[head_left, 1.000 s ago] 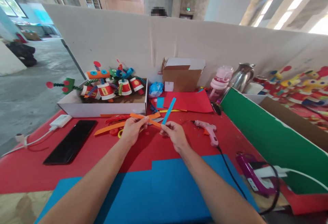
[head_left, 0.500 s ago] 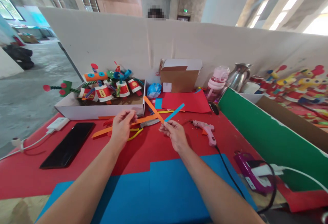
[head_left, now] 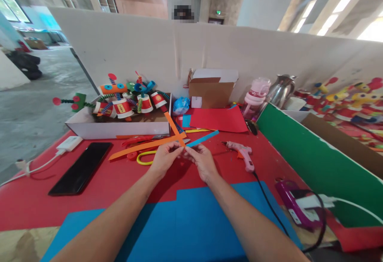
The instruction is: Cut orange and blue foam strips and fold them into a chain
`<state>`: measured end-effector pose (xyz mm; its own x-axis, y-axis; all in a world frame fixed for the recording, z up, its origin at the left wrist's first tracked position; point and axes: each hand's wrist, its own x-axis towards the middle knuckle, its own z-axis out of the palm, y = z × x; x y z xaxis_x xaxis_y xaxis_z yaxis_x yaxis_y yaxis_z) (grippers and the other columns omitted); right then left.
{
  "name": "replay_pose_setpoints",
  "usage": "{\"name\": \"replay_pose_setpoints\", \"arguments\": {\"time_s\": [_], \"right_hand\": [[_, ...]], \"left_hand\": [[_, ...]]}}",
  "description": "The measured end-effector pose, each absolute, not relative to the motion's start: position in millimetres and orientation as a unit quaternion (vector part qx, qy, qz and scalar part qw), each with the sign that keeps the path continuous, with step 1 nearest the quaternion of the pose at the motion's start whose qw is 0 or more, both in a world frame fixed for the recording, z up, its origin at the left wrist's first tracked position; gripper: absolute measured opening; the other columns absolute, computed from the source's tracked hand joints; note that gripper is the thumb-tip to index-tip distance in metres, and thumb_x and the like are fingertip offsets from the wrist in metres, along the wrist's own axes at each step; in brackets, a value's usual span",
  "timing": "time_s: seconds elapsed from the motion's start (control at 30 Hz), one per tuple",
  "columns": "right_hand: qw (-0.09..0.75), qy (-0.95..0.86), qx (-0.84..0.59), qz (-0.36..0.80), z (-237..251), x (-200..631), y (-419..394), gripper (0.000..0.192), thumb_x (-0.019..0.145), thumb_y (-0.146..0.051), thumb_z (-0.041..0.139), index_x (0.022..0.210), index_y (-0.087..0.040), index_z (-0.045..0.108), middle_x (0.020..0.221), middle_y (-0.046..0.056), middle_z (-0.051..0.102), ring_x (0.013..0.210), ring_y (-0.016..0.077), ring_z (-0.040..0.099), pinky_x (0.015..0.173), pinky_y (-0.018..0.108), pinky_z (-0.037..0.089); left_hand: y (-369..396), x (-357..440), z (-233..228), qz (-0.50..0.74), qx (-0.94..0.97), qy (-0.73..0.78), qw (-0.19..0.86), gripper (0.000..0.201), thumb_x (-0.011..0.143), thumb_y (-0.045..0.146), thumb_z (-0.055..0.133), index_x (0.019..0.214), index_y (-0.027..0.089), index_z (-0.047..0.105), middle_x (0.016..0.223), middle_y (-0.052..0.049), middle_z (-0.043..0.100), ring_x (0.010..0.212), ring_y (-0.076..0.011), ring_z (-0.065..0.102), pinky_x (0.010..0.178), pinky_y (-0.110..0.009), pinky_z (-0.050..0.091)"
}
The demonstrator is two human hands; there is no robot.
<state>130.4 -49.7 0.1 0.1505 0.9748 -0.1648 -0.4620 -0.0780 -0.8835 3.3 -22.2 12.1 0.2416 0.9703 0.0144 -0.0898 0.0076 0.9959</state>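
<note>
Left hand [head_left: 163,159] and right hand [head_left: 202,161] meeting fingertip to fingertip above the red surface [head_left: 119,182], pinching an orange paper strip [head_left: 172,126] and a blue paper strip [head_left: 203,138] joined in a V, pink glue gun [head_left: 241,151] just right, black phone [head_left: 80,167] left

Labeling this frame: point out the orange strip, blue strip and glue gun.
orange strip [head_left: 172,125], head view, middle of its upright length
blue strip [head_left: 203,138], head view, mid-strip
glue gun [head_left: 243,153], head view, pink body

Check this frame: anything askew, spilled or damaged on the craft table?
Nothing damaged or spilled. Both hands, left hand and right hand, pinch an orange strip and blue strip crossed in a V. Loose paper strips lie scattered beside the scissors.
</note>
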Motion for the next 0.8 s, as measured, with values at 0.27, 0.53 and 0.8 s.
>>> {"name": "replay_pose_setpoints", "arguments": {"time_s": [0.27, 0.53, 0.8], "right_hand": [[0.611, -0.317, -0.437, 0.579, 0.5, 129.7, -50.4, 0.025, 0.057, -0.033, 0.079, 0.07, -0.019, 0.062, 0.064, -0.001, 0.067, 0.06, 0.0146, 0.065, 0.072, 0.033, 0.055], [0.606, -0.336, -0.426, 0.582, 2.2, 129.7, -49.4, 0.026, 0.055, -0.034, 0.08, 0.07, -0.019, 0.065, 0.065, 0.0, 0.068, 0.061, 0.0164, 0.065, 0.072, 0.035, 0.056], [0.617, -0.284, -0.387, 0.624, 1.9, 131.4, -47.8, 0.032, 0.049, -0.038, 0.085, 0.066, -0.019, 0.065, 0.062, -0.002, 0.065, 0.056, 0.0117, 0.059, 0.067, 0.031, 0.056]], "left_hand": [[-20.8, 3.3, 9.4, 0.444, 0.515, 0.417, 0.603, 0.025, 0.058, 0.038, 0.076, 0.068, 0.016, 0.068, 0.061, -0.001, 0.064, 0.053, -0.0106, 0.053, 0.053, -0.022, 0.043], [-18.0, 1.9, 3.8, 0.47, 0.473, 0.392, 0.634, 0.023, 0.059, 0.035, 0.077, 0.064, 0.015, 0.066, 0.058, 0.001, 0.062, 0.051, -0.0081, 0.05, 0.051, -0.02, 0.039], [-19.1, 2.7, 2.9, 0.451, 0.438, 0.366, 0.686, 0.025, 0.057, 0.033, 0.079, 0.066, 0.013, 0.067, 0.059, -0.001, 0.062, 0.051, -0.0081, 0.049, 0.051, -0.021, 0.039]]}}
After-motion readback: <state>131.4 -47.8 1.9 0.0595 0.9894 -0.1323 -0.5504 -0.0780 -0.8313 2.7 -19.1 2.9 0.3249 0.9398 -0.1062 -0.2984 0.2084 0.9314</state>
